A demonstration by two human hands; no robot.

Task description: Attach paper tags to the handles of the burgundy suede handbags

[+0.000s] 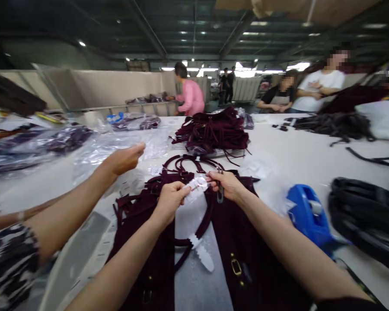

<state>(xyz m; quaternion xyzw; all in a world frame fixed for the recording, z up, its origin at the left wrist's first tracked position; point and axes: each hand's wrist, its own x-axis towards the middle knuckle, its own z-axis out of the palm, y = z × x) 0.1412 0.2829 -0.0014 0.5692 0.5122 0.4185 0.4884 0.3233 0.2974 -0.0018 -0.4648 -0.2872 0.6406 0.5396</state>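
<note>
My left hand pinches a small white tag with a glossy clear surface, above dark maroon bags. My right hand is closed at the tag's other side, with small metal thread snips held in its fingers. Whether its fingertips also grip the tag, I cannot tell. Below the hands are two maroon bags with brass buckles, side by side. A looped maroon handle lies between them, with a white scalloped paper strip around it.
A co-worker's hand reaches in from the left over clear plastic bags. Behind my hands stands a pile of maroon bags. A blue tape dispenser and coiled black straps lie right. Other people stand beyond the white table.
</note>
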